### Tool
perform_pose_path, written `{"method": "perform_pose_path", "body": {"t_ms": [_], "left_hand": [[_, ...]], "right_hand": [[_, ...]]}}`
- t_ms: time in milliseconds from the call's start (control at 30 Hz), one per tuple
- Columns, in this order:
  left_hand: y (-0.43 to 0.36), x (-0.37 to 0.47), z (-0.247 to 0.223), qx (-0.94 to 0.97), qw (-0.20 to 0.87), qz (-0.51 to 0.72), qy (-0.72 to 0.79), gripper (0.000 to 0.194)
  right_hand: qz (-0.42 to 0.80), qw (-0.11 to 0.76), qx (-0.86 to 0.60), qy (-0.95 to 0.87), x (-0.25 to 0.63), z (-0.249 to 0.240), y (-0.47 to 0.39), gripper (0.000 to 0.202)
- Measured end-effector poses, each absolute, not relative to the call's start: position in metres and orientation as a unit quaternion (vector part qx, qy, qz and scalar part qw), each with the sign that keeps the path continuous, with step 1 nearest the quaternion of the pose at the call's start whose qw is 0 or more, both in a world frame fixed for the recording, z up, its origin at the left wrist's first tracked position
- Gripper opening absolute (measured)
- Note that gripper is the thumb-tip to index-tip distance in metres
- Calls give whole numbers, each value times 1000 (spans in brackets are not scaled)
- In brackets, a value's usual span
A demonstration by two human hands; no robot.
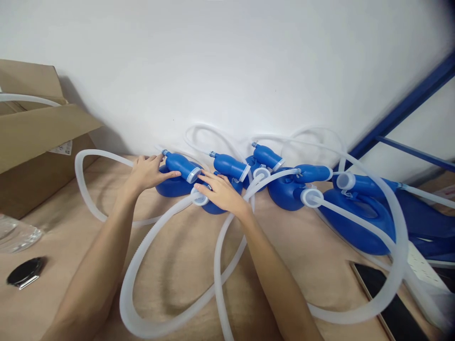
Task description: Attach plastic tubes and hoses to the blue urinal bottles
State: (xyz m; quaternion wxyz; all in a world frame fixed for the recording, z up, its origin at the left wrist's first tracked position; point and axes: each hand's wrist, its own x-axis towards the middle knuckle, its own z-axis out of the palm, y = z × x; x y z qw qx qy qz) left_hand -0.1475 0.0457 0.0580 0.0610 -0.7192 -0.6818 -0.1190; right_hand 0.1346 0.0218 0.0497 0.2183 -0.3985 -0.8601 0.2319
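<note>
My left hand point(151, 171) is at the leftmost blue tapered plastic piece point(179, 166), fingers by its narrow end and thumb along its near side. That piece has a white rim and lies above a rounded blue bottle point(170, 187). My right hand point(223, 192) reaches toward the rim with fingers stretched out, its thumb close to a white cap point(199, 196) with a translucent hose point(137, 270). Under the right hand is another rounded blue bottle point(215, 207), partly hidden. A second tapered piece point(229, 166) lies just behind that hand.
More blue bottles point(286, 192) with caps and looping hoses line the wall to the right. A cardboard box point(50, 175) stands at left, near a watch point(24, 272) and a clear plastic container point(17, 234). A phone point(387, 298) and power strip point(423, 267) lie at right.
</note>
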Motion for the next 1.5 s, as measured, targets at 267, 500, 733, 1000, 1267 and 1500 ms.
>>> {"method": "perform_pose_path", "body": {"t_ms": [267,500,733,1000,1267,1500], "left_hand": [[46,-156,65,-725,14,-199,-659,76],[45,-152,61,-696,54,-265,-665,56],[35,-140,72,-704,57,-189,-682,67],[22,-119,83,-694,5,-128,-708,118],[36,-119,67,-654,54,-272,-703,71],[47,-146,53,-622,111,-346,-694,55]], "right_hand": [[237,249,-373,-862,132,46,23,55],[265,276,-348,-856,125,36,28,62],[279,274,-344,-854,126,35,29,65],[280,283,-328,-857,125,33,30,58],[272,266,-317,-868,130,39,28,58],[239,237,-310,-889,139,44,26,57]]}}
